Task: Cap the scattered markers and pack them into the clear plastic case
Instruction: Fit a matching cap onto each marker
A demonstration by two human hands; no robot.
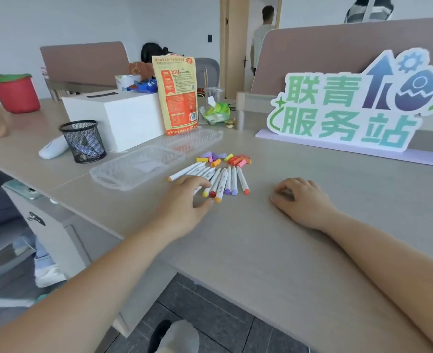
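White-barrelled markers (223, 179) lie fanned and uncapped on pale desk (261, 250), loose caps (223, 159) heaped just beyond. Clear plastic case (134, 169) open flat just left of fan, no markers inside. Left hand (187, 197) spread, fingers lying relaxed across near marker ends. Right hand (302, 200) on desk, apart from the markers, fingers loosely curled, holding nothing. Capping apparently not begun. Next move likely: pinch one barrel, match cap by colour. Count: seven coloured tips showing, more hidden under hand; roughly dozen caps; one case.
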